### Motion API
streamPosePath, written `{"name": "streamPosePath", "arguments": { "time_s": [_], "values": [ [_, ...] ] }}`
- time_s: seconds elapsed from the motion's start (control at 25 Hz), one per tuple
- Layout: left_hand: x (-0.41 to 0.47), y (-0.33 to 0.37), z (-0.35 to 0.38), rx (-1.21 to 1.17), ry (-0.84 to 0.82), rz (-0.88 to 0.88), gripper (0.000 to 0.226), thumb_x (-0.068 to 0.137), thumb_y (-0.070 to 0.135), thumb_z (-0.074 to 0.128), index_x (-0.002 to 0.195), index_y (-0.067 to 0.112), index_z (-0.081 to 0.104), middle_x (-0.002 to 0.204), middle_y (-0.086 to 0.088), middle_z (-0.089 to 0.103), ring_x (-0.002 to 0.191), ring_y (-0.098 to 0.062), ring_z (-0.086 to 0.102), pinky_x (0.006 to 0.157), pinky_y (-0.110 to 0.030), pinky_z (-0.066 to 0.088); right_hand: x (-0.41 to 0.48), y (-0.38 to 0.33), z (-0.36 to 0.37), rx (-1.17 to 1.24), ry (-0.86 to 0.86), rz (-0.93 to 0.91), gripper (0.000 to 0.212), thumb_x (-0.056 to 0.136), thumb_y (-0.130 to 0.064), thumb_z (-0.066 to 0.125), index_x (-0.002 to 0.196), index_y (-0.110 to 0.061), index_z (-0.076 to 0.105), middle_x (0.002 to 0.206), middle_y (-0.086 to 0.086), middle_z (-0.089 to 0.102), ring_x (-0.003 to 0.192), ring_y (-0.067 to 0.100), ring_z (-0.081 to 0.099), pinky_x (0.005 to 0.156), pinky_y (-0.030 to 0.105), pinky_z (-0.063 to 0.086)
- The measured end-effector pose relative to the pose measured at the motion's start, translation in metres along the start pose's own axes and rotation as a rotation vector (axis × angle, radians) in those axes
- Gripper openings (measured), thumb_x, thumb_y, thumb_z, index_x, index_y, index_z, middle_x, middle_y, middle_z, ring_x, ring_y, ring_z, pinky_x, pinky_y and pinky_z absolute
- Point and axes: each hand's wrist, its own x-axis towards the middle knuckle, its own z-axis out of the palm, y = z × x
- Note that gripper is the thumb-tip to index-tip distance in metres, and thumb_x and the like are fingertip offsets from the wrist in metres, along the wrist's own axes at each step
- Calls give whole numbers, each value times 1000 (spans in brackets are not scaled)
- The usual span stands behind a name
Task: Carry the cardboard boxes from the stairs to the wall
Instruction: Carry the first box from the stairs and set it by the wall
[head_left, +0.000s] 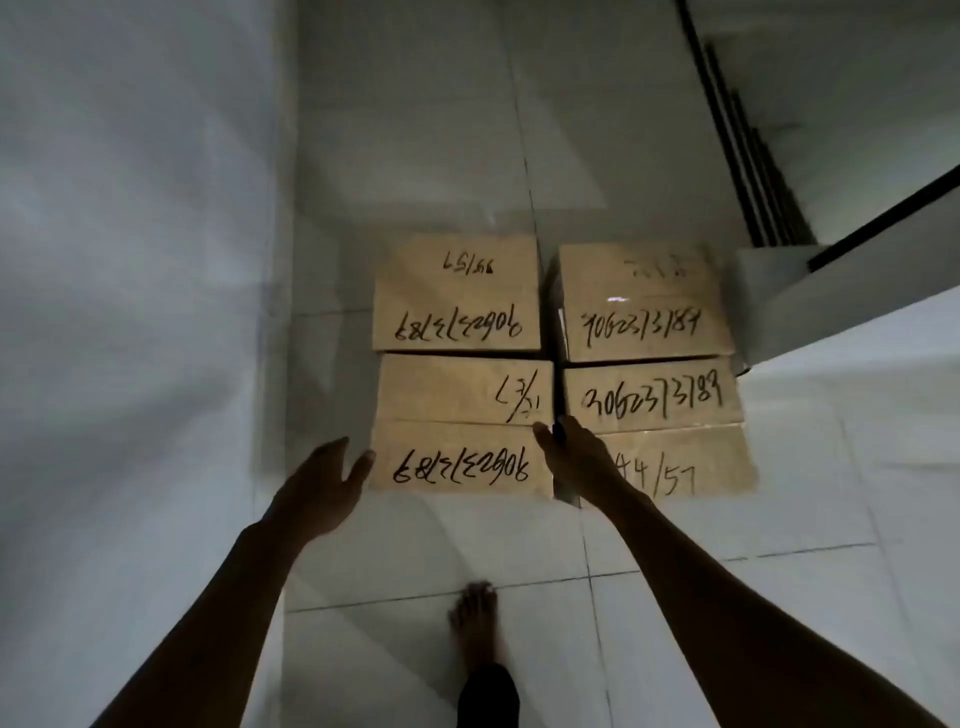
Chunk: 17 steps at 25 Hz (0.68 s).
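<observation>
Several brown cardboard boxes with handwritten black numbers sit in a two-by-two block on the white tiled floor. The near left box (462, 423) lies between my hands. My left hand (322, 483) hovers with spread fingers just beside its left edge, the thumb almost at the corner. My right hand (576, 457) reaches into the narrow gap between this box and the near right box (670, 410), fingers along the near left box's right side. Behind them stand the far left box (457, 293) and the far right box (644, 301). Neither hand lifts anything.
A white wall (130, 260) runs along the left, close to the boxes. White stair steps (857, 291) with black edge strips rise at the right. My bare foot (475, 623) stands on the tiles (519, 156) in front of the boxes.
</observation>
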Motion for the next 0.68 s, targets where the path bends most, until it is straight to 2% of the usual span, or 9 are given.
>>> {"name": "streamPosePath", "arguments": {
  "time_s": [0.16,0.28,0.36,0.48,0.52,0.64,0.68],
  "values": [
    [84,-19,53,-74,9,-66,62,97,46,36,144,6,34,147,-19,44,133,-36,44,106,-44,38,62,27,42,82,51,166,57,97,-46,44,136,-5,47,124,18,63,97,28,61,65,28,50],
    [129,-26,82,-248,46,-160,63,95,49,39,141,7,34,137,-23,52,122,-40,53,96,-49,48,86,35,59,131,60,172,42,99,-34,47,119,1,57,105,14,65,85,21,64,69,32,55],
    [150,-27,98,-407,59,-293,68,92,53,43,141,6,34,135,-22,53,119,-39,54,89,-46,50,104,40,67,235,65,246,35,93,-41,56,109,-10,59,98,5,64,80,16,63,69,29,53],
    [162,-23,117,-599,62,-395,58,90,51,51,130,9,48,119,-16,60,100,-29,55,74,-37,42,127,50,78,443,58,300,71,63,-62,73,119,-20,60,109,1,70,103,23,66,89,41,57],
    [162,-21,119,-634,81,-402,55,89,48,55,130,11,50,121,-15,60,100,-29,55,75,-36,41,130,54,79,483,48,319,73,57,-64,76,117,-25,61,109,1,71,105,24,67,90,43,57],
    [143,-20,109,-705,122,-405,56,86,45,61,132,14,49,129,-15,59,111,-34,58,77,-40,48,128,53,71,456,19,297,62,53,-62,79,103,-29,65,102,2,74,99,24,70,85,46,59],
    [126,-19,98,-725,113,-397,57,85,45,62,131,15,48,127,-15,60,109,-34,60,78,-42,52,118,45,65,439,10,284,67,49,-65,80,104,-29,65,102,2,74,98,25,70,83,47,59]
  ]
}}
